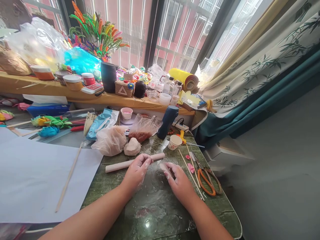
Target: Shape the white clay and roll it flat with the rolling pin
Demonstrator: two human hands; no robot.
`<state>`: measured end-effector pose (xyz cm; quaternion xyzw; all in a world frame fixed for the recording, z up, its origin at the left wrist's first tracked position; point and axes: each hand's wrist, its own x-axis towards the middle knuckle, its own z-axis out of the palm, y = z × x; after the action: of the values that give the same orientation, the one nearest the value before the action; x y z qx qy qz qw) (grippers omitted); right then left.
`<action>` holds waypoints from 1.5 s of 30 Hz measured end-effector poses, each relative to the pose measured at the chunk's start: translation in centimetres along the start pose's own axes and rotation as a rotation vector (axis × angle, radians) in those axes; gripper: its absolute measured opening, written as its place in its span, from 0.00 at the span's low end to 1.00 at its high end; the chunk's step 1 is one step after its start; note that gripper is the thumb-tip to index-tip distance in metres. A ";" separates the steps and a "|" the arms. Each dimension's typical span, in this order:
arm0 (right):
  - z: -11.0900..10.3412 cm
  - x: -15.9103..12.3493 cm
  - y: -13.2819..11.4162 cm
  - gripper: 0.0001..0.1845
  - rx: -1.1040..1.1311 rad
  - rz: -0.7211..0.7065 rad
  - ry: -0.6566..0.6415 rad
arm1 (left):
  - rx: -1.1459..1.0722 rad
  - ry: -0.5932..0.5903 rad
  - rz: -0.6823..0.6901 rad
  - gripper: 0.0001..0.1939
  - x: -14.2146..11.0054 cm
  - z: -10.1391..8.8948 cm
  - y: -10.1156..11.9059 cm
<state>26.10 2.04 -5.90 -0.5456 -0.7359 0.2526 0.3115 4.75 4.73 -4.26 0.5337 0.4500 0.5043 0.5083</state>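
My right hand [180, 180] is closed around a small pale piece of clay or dough [165, 167], held just above the table. My left hand [137, 170] has its fingers curled together in a pinch; whether anything is between them is hidden. White powder or residue coats the fingertips of both. Just behind my left hand lies a pale rolling pin [118, 165], partly covered by it. A larger white lump of clay or dough [132, 147] sits beyond the pin, beside a crumpled plastic bag [110, 140].
A paper cup [174, 142] stands beyond my right hand, with orange-handled scissors [206, 182] and thin wooden sticks [191, 175] at the right edge. A dark bottle [168, 122] stands behind. White paper [42, 176] covers the left side. Jars and craft supplies crowd the windowsill [145, 104].
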 end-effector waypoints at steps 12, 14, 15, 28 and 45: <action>-1.9 -1.8 -3.1 0.13 -0.002 -0.297 0.155 | -0.011 0.002 0.013 0.10 0.0 0.0 -0.6; -0.8 -2.0 -2.0 0.12 -0.103 -0.290 0.054 | -0.032 0.006 0.011 0.09 -0.1 0.2 -0.3; -0.5 -2.0 -1.5 0.12 -0.111 -0.252 0.090 | -0.031 0.006 0.011 0.09 -0.2 0.2 -0.2; 0.8 -3.4 -0.5 0.26 -0.287 -0.368 -0.005 | 1.041 -0.482 0.352 0.23 -2.5 0.0 1.6; 0.4 -3.1 -1.3 0.33 -0.401 -0.226 -0.169 | 1.215 -0.664 0.184 0.41 -3.4 1.8 1.1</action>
<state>25.55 -1.33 -5.81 -0.4878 -0.8510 0.1099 0.1608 6.23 1.12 -3.38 0.8853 0.4263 0.0144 0.1854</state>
